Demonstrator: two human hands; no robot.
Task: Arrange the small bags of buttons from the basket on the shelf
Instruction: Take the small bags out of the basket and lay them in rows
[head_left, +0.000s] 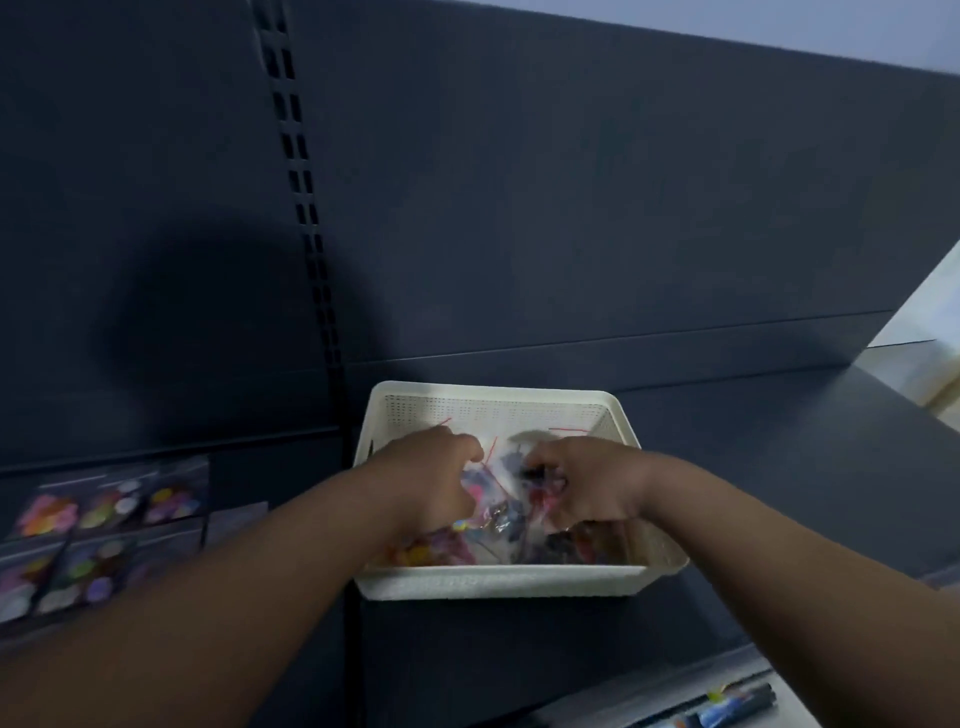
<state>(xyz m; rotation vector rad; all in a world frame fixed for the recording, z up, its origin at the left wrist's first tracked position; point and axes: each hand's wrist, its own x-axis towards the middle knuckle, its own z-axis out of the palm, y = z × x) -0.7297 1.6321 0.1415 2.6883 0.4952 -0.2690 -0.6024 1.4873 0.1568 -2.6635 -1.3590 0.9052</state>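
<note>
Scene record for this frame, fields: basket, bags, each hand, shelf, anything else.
basket: white, perforated, sits on dark shelf
bags in basket: loose pile, mixed button colours, blurred
left hand: inside basket, fingers curled, seems to grip a bag
right hand: inside basket, fingers curled, seems to grip a bag
bags on shelf: laid flat in rows, left of basket
pens: lower right, below shelf
</note>
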